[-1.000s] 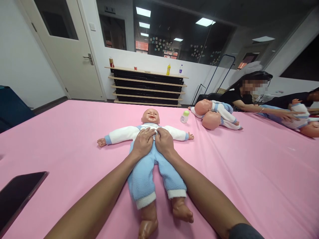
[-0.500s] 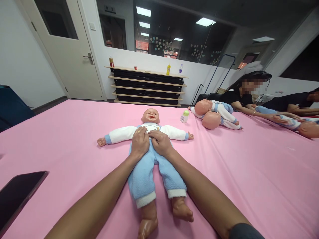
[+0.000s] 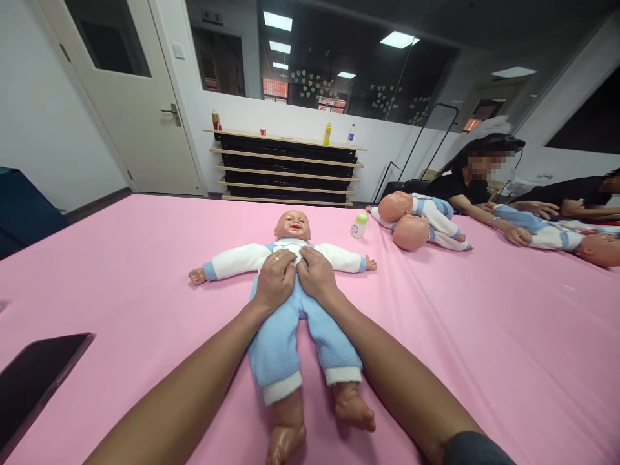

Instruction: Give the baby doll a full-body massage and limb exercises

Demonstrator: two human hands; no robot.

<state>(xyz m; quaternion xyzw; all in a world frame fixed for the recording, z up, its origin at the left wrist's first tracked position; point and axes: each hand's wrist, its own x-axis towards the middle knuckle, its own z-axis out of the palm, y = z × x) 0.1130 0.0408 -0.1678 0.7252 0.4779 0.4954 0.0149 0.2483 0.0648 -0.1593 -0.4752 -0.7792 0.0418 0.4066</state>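
A baby doll in a white top and fluffy light-blue trousers lies on its back, head away from me and both arms stretched out sideways. My left hand rests on the left half of its belly, fingers extended toward the chest. Beside it, my right hand lies on the other half, its fingers also laid on the top. The fingertips of the two hands nearly meet at the middle, covering part of the print. Neither hand holds anything.
Pink cloth covers the table. A dark phone lies at left, a green-capped bottle near the doll's head. Two more dolls lie at back right, and beyond them a co-worker handles another doll.
My left fingers have angled inward to the right, while my right fingers now point more forward. The doll stays in place. The co-worker's hands have moved apart on their doll.
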